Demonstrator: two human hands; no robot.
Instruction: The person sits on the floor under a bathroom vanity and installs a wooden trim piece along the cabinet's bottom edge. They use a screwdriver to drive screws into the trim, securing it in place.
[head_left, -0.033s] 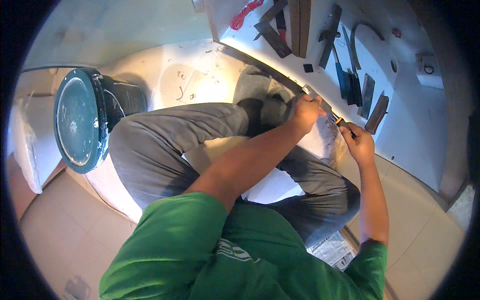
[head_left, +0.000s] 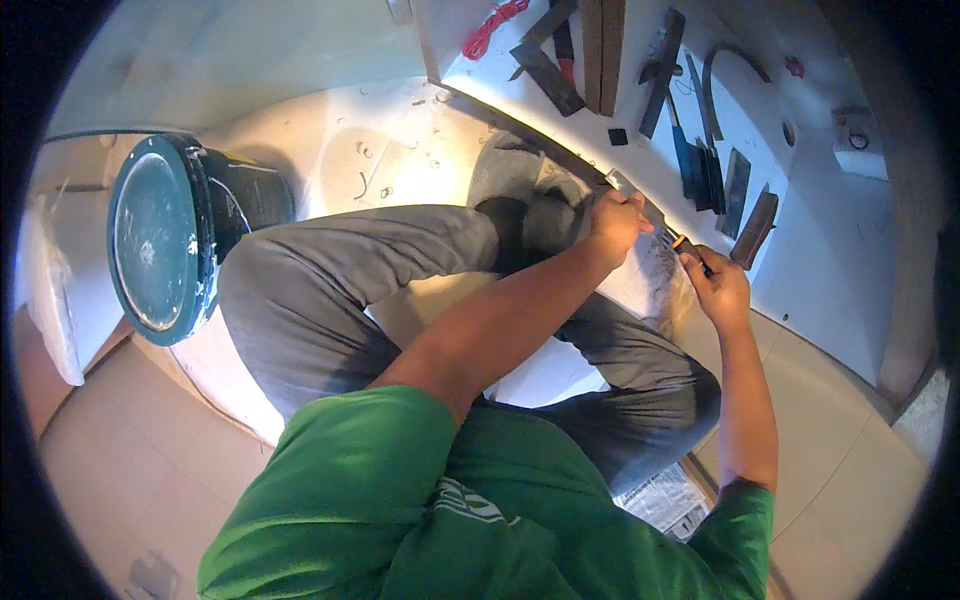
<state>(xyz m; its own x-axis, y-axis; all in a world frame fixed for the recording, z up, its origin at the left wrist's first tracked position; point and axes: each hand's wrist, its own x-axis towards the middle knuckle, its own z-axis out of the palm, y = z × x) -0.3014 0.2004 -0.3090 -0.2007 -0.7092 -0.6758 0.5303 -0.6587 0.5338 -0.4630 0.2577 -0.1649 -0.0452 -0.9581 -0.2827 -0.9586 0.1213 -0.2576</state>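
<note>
White flooring fills the frame, with a white board (head_left: 800,250) at upper right carrying dark hand tools (head_left: 700,165) and red cord (head_left: 492,28). Right of centre I see my left hand (head_left: 615,222) closed around a metal blade (head_left: 628,188) at the board's edge. My right hand (head_left: 722,290) grips the orange-banded handle (head_left: 688,250) just beside it. A dark bucket (head_left: 180,235) lies on its side at left.
</note>
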